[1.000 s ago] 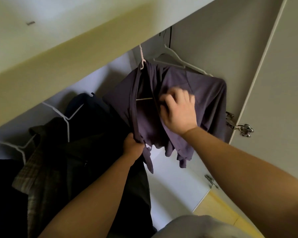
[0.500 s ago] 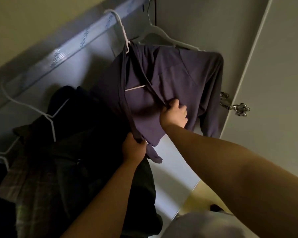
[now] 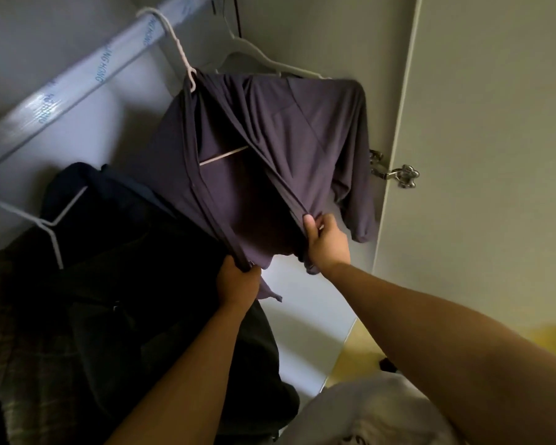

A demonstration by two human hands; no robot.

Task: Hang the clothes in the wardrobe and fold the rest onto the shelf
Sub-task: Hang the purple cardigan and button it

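A purple top (image 3: pixel 302 130) hangs on a pale pink hanger (image 3: pixel 182 56) hooked over the wardrobe rail (image 3: pixel 77 88). My left hand (image 3: pixel 238 281) grips the top's left front edge near the hem and pulls it down. Just right of it, my right hand (image 3: pixel 326 244) pinches the other front edge of the fabric. The hanger's crossbar shows through the open front of the top.
A white hanger (image 3: pixel 270 64) hangs behind the purple top. Dark clothes (image 3: pixel 126 252) and a plaid garment (image 3: pixel 16 348) on a white hanger (image 3: pixel 53 229) fill the left side. The open wardrobe door (image 3: pixel 495 187) with a metal hinge (image 3: pixel 395 173) stands right. Pale cloth (image 3: pixel 366 412) lies bottom centre.
My right hand slid down from the chest of the purple top to its lower front edge and now pinches it. The view tilted up, showing more of the rail. My left hand kept its grip.
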